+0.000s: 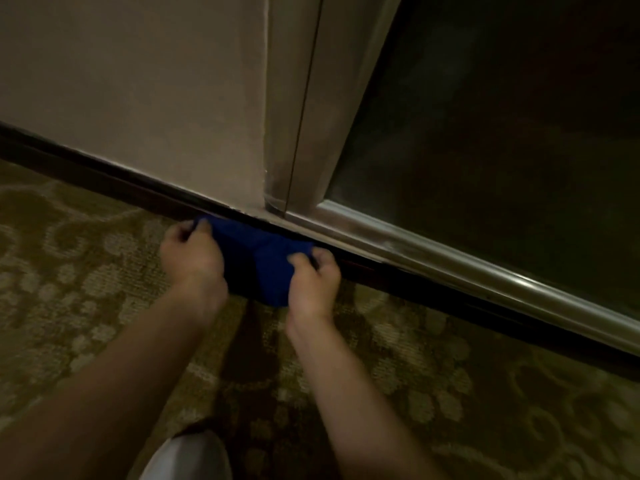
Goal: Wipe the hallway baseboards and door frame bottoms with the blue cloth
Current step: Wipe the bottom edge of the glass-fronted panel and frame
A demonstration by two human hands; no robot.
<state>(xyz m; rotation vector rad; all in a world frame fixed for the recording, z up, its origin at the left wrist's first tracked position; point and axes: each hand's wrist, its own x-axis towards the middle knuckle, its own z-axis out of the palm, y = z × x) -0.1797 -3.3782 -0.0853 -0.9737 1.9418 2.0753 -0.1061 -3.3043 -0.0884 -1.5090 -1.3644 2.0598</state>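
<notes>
Nearest me, below the dark glossy wooden baseboard (114,181), my white shoe toe (188,457) stands on the patterned olive carpet (485,393). I judge the wiping is midway: the soft blue cloth (258,259) lies against the baseboard right under the wall corner, while the baseboard's run to either side looks still to do. My left hand (192,258) pinches the cloth's left edge and my right hand (313,275) pinches its right edge, each grip pressed together on fabric. Beyond the baseboard rises the brushed metal door frame (311,140), its bottom not yet reached.
</notes>
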